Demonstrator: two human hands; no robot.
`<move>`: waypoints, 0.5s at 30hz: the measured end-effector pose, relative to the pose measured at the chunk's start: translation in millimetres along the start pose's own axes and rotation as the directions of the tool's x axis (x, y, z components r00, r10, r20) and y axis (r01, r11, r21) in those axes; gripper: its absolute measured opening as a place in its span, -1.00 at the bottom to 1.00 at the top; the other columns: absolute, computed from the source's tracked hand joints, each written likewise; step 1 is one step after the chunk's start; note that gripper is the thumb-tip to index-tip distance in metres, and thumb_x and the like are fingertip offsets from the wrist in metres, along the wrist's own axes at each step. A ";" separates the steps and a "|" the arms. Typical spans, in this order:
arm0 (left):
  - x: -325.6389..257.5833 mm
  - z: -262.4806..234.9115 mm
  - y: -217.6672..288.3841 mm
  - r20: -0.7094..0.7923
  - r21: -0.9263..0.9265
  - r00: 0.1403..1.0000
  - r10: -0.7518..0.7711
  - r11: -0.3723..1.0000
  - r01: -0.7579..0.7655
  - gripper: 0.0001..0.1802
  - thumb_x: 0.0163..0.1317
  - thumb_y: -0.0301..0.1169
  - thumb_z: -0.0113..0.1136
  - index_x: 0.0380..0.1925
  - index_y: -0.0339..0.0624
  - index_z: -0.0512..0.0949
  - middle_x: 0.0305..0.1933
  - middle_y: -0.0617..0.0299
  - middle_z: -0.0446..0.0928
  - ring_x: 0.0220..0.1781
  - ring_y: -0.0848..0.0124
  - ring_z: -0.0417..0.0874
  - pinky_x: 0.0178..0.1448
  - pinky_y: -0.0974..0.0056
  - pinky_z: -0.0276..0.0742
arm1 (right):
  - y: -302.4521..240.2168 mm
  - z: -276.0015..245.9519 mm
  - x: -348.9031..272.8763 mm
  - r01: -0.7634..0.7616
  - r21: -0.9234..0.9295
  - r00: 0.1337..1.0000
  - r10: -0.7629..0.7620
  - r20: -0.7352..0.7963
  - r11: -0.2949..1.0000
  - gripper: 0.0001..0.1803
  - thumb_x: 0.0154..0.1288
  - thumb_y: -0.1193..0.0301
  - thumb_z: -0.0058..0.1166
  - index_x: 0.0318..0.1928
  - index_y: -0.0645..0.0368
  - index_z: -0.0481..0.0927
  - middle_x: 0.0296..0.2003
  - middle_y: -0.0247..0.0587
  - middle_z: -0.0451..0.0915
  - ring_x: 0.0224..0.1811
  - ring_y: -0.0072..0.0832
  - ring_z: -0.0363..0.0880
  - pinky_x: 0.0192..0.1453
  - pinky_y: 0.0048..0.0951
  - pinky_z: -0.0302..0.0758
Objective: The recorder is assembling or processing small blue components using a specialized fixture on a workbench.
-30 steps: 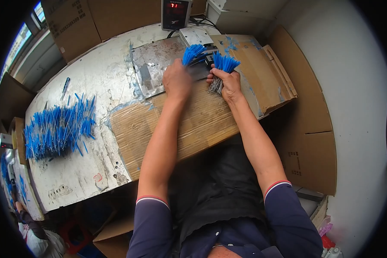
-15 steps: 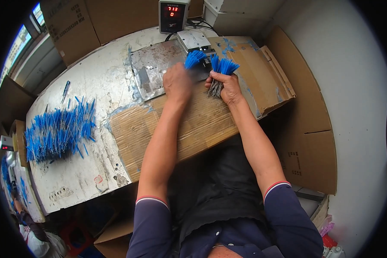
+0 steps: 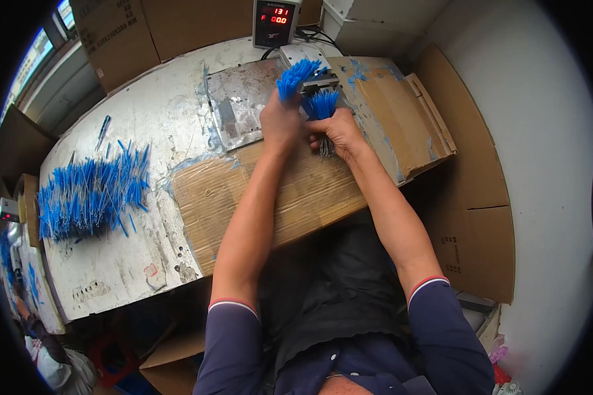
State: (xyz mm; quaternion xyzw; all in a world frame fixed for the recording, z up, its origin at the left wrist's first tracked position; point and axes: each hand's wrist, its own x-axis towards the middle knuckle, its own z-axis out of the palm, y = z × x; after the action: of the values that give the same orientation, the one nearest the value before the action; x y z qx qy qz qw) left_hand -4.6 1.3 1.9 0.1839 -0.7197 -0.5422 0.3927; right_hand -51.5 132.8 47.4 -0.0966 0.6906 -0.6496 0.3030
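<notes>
My left hand (image 3: pixel 281 123), partly smeared by motion, is closed around a bundle of thin brushes with blue bristles (image 3: pixel 298 78). Their blue ends fan out above the fist. Close beside it, almost touching, my right hand (image 3: pixel 342 133) grips a smaller bundle of the same brushes (image 3: pixel 323 104). Thin wire stems (image 3: pixel 326 146) hang below its fingers. Both hands are over a small machine (image 3: pixel 321 82) with a metal slot, which they partly hide. A large pile of blue wire brushes (image 3: pixel 93 191) lies on the left of the worktable.
A box with a red digital display (image 3: pixel 275 25) stands behind the machine. The white worktable (image 3: pixel 138 253) carries a metal plate (image 3: pixel 234 108), a taped cardboard sheet (image 3: pixel 221 197) and a pen-like tool (image 3: pixel 103 131). Cardboard (image 3: pixel 402 118) edges the right side. Another person's arm (image 3: pixel 24 309) shows far left.
The bundle in my left hand looks fuller and the one in my right hand smaller. Both hands have drawn closer together, and the display's digits have changed.
</notes>
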 end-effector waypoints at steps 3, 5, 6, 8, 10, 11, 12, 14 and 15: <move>2.9 -2.7 -2.8 0.074 -0.081 0.992 -0.100 0.991 0.106 -0.77 0.34 -0.35 0.27 -0.05 -0.15 0.62 -0.34 0.01 0.70 -0.31 0.11 0.73 -0.18 0.09 0.58 | 1.3 4.5 -1.8 0.021 -0.046 1.000 -0.021 -0.011 0.999 -0.81 0.13 0.59 0.39 -0.29 0.32 0.62 -0.48 -0.20 0.63 -0.60 -0.47 0.62 -0.62 -0.40 0.62; 0.6 -4.7 0.2 0.022 -0.143 0.998 -0.060 0.988 0.062 -0.82 0.35 -0.40 0.25 -0.09 -0.18 0.61 -0.38 0.12 0.68 -0.36 0.30 0.69 -0.21 0.16 0.57 | 1.8 5.7 -3.2 0.029 0.000 0.999 -0.029 0.014 1.000 -0.84 0.14 0.62 0.34 -0.27 0.29 0.63 -0.50 -0.22 0.64 -0.60 -0.42 0.64 -0.61 -0.41 0.63; 0.0 -4.4 2.1 0.022 -0.143 0.998 -0.058 0.988 0.061 -0.82 0.35 -0.40 0.25 -0.09 -0.18 0.61 -0.38 0.12 0.68 -0.36 0.30 0.69 -0.21 0.16 0.57 | 4.6 4.0 -3.3 0.031 0.000 0.999 -0.031 0.013 1.000 -0.84 0.14 0.62 0.34 -0.27 0.29 0.63 -0.50 -0.22 0.64 -0.60 -0.42 0.64 -0.61 -0.41 0.63; -0.8 -3.5 5.4 -0.033 -0.163 0.990 -0.140 0.978 0.133 -0.84 0.36 -0.42 0.24 -0.13 -0.24 0.59 -0.38 0.17 0.68 -0.38 0.41 0.66 -0.25 0.21 0.56 | 12.7 0.5 -2.7 0.075 0.205 0.997 -0.067 -0.046 0.976 -0.86 0.19 0.57 0.35 -0.30 0.27 0.61 -0.50 -0.22 0.62 -0.58 -0.40 0.65 -0.55 -0.35 0.68; 1.3 -5.1 2.0 -0.131 -0.216 0.980 -0.148 0.969 0.117 -0.87 0.39 -0.42 0.23 -0.18 -0.24 0.58 -0.41 0.22 0.65 -0.46 0.48 0.62 -0.36 0.29 0.53 | 19.2 0.2 -0.6 0.137 0.343 0.982 -0.081 -0.172 0.930 -0.86 0.21 0.54 0.34 -0.31 0.27 0.60 -0.50 -0.21 0.62 -0.56 -0.40 0.66 -0.52 -0.31 0.70; 3.5 -5.9 0.1 -0.225 -0.270 0.961 -0.160 0.958 0.096 -0.88 0.41 -0.41 0.23 -0.23 -0.25 0.57 -0.43 0.26 0.62 -0.53 0.54 0.57 -0.47 0.36 0.51 | 22.4 -0.2 0.4 0.211 0.461 0.952 -0.073 -0.299 0.862 -0.86 0.23 0.52 0.34 -0.32 0.26 0.60 -0.51 -0.21 0.61 -0.54 -0.39 0.68 -0.48 -0.28 0.73; 7.6 -7.8 1.8 -0.283 -0.279 0.943 -0.175 0.956 0.093 -0.88 0.43 -0.42 0.20 -0.23 -0.25 0.54 -0.43 0.24 0.61 -0.56 0.57 0.54 -0.53 0.40 0.50 | 24.9 -4.2 2.1 0.278 0.476 0.914 -0.078 -0.398 0.834 -0.86 0.24 0.50 0.33 -0.32 0.25 0.60 -0.50 -0.22 0.61 -0.54 -0.43 0.66 -0.46 -0.28 0.72; 7.1 -9.9 6.2 -0.282 -0.330 0.932 -0.226 0.935 0.127 -0.88 0.44 -0.43 0.19 -0.23 -0.26 0.53 -0.42 0.23 0.61 -0.56 0.57 0.54 -0.53 0.40 0.50 | 26.8 -18.5 4.1 0.313 0.399 0.901 -0.135 -0.413 0.862 -0.87 0.23 0.50 0.33 -0.32 0.24 0.60 -0.50 -0.24 0.61 -0.55 -0.46 0.64 -0.49 -0.31 0.69; 7.1 -12.8 8.9 -0.284 -0.377 0.918 -0.277 0.912 0.158 -0.89 0.45 -0.44 0.17 -0.24 -0.27 0.53 -0.41 0.23 0.61 -0.56 0.57 0.54 -0.52 0.40 0.51 | 23.6 -19.8 2.2 0.343 0.320 0.888 -0.194 -0.418 0.883 -0.87 0.23 0.51 0.33 -0.32 0.23 0.60 -0.50 -0.25 0.62 -0.57 -0.49 0.61 -0.51 -0.34 0.66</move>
State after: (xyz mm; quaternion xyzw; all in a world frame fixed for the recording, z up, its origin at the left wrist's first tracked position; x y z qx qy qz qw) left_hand 2.1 -8.7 14.1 0.2804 -0.5110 -0.6625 0.4705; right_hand -57.9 151.4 23.6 -0.0063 0.5736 -0.8148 0.0841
